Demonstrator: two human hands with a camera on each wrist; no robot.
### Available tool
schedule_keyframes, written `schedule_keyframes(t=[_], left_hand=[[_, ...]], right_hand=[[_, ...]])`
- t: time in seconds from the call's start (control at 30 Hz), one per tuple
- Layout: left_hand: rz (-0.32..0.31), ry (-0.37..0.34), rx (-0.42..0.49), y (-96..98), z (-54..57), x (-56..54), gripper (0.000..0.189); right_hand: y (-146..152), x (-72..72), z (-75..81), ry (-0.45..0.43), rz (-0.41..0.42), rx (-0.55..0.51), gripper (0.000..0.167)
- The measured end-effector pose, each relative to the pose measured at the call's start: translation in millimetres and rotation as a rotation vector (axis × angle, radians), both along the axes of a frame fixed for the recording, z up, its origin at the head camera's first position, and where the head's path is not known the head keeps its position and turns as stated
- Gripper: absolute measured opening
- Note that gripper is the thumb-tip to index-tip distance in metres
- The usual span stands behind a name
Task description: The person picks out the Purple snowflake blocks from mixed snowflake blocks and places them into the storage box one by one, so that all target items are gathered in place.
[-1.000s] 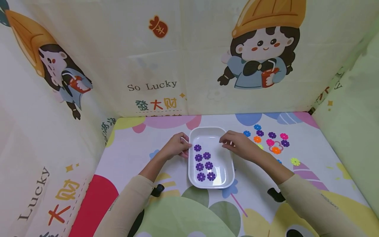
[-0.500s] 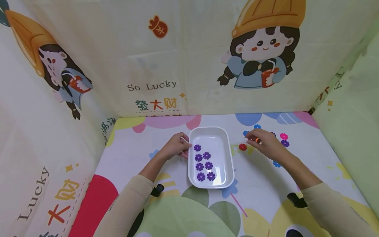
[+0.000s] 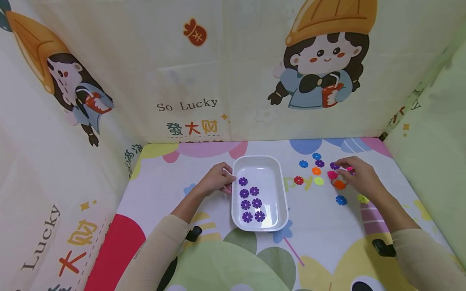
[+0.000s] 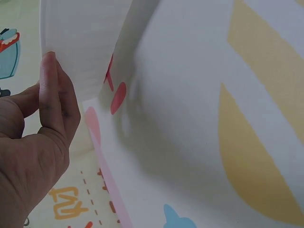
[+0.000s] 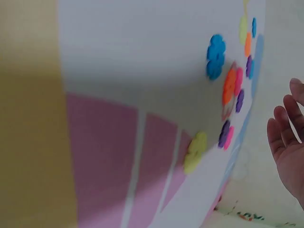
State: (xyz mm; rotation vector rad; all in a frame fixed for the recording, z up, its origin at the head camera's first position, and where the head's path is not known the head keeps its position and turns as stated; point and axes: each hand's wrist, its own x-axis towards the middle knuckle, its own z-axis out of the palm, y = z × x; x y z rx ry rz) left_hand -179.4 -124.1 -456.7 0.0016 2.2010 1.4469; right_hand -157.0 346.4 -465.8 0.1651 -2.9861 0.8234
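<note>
My left hand (image 3: 217, 179) grips the left rim of a white rectangular tray (image 3: 272, 178). In the left wrist view, the fingers of that left hand (image 4: 52, 123) lie at the tray's edge (image 4: 85, 38). Several purple flower-shaped plastic discs (image 3: 244, 193) lie in the tray, mostly in two columns. Over the loose discs on the right, my right hand (image 3: 361, 173) hovers with thumb and fingers parted, nearest a purple disc (image 3: 334, 165) and a pink disc (image 3: 332, 175). The right wrist view has this right hand (image 5: 290, 161) raised above the table, fingers loosely bent, with nothing visible in it.
Around the right hand lie a red disc (image 3: 298, 180), a yellow-green disc (image 3: 318, 181), two orange ones including the nearer orange disc (image 3: 339, 184), and several blue ones including the front blue disc (image 3: 341, 200). Printed cloth walls (image 3: 247, 121) enclose the patterned tabletop.
My right hand has moved from above the tray's right side rightwards to the loose discs, uncovering the red disc and others. The left hand and tray have stayed in place.
</note>
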Motion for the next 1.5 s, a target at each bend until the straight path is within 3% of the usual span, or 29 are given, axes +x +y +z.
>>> schedule_keyframes(t=[0.37, 0.8, 1.5], left_hand=[[-0.003, 0.005, -0.012, 0.2, 0.1, 0.6, 0.030], [-0.003, 0.003, -0.007, 0.8, -0.2, 0.5, 0.030], [0.002, 0.001, -0.006, 0.0, 0.5, 0.1, 0.029]], right_hand=[[35, 3.5, -23.0, -0.048, -0.095, 0.005, 0.035], [40, 5.4, -34.4, -0.195, -0.293, 0.005, 0.050], [39, 0.4, -38.3, -0.261, -0.336, -0.025, 0.053]])
